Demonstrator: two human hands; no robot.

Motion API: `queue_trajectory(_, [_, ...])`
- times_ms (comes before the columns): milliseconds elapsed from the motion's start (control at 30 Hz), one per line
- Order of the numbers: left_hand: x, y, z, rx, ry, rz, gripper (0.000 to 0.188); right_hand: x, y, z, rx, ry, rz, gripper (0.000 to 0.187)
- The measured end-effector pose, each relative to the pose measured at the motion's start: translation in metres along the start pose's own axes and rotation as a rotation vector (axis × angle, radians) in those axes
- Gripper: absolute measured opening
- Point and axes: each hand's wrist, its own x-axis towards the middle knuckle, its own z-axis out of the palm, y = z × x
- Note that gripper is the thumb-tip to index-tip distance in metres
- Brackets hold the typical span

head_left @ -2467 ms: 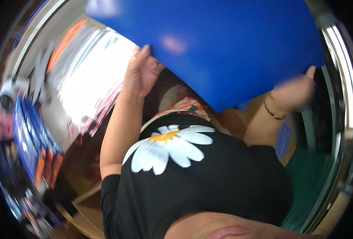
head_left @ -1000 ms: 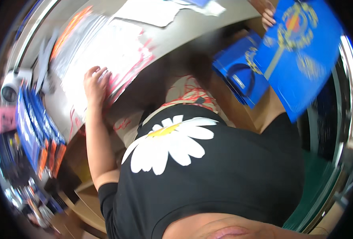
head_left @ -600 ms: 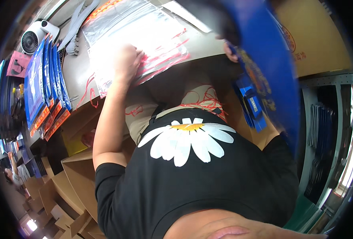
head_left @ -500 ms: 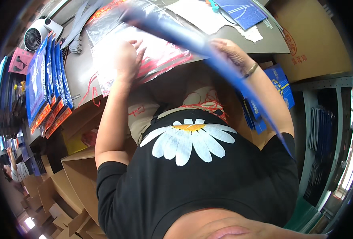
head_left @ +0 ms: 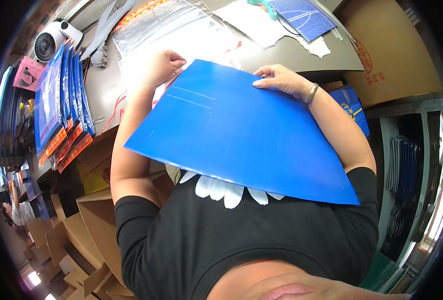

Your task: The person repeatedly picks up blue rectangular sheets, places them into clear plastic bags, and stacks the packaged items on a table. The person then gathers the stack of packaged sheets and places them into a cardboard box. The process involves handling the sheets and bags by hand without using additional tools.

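A flat glossy blue folder [head_left: 241, 130] with two pale dotted lines on its face is spread in front of my chest, tilted. My right hand [head_left: 284, 81] grips its far edge, thumb on top and fingers under it. My left hand [head_left: 165, 66] is at the far left corner, fingers curled in a pinch against the folder's edge; the exact contact is partly hidden. Beyond the hands, clear plastic bags [head_left: 166, 30] with red and orange trim lie on the table, washed out by glare. Red ribbon strands [head_left: 119, 112] hang beside my left forearm.
On the left stand packed blue folders [head_left: 56, 105] in clear bags, a pink item [head_left: 27, 73] and a white fan [head_left: 46, 44]. A torn white sheet [head_left: 254, 25], a teal tool [head_left: 265, 7] and a blue sheet [head_left: 304, 17] lie far right. Cardboard boxes [head_left: 99, 225] stand low left.
The blue folder was edge-on and blurred by motion; now it lies broad face up over my lap. My left hand has gone from open above the bags to curled at the folder's corner.
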Motion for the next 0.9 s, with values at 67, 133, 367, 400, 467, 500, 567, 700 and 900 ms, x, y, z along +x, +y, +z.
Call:
queue_trajectory(67, [0.011, -0.001, -0.004, -0.045, 0.219, 0.017, 0.020, -0.003, 0.004, -0.007, 0.014, 0.041, 0.013, 0.042])
queue_trajectory(133, [0.015, 0.003, 0.000, 0.002, 0.276, 0.043, 0.021, -0.004, 0.003, -0.009, -0.017, 0.051, -0.004, 0.043])
queue_trajectory(367, [0.018, -0.012, 0.005, 0.070, 0.069, 0.189, 0.022, 0.015, -0.011, -0.010, -0.138, 0.104, -0.033, 0.044])
queue_trajectory(400, [0.012, -0.013, 0.002, 0.111, 0.038, 0.194, 0.023, 0.020, -0.008, -0.019, -0.143, 0.128, -0.012, 0.043])
queue_trajectory(467, [-0.001, -0.030, 0.002, 0.174, 0.106, 0.326, 0.030, 0.031, 0.009, -0.046, -0.164, 0.259, -0.021, 0.040])
queue_trajectory(500, [-0.015, -0.034, 0.003, 0.254, 0.191, 0.388, 0.031, 0.034, 0.014, -0.056, -0.128, 0.326, -0.037, 0.040])
queue_trajectory(567, [-0.038, -0.037, 0.008, 0.336, 0.327, 0.397, 0.030, 0.039, 0.022, -0.066, -0.098, 0.433, -0.077, 0.043])
queue_trajectory(700, [-0.074, -0.032, 0.013, 0.549, 0.480, 0.011, 0.023, 0.049, 0.028, -0.074, -0.236, 0.530, -0.126, 0.053])
queue_trajectory(900, [-0.083, -0.019, 0.027, -0.301, 0.768, -0.174, 0.027, 0.040, -0.042, -0.010, -1.212, 0.753, -0.130, 0.046])
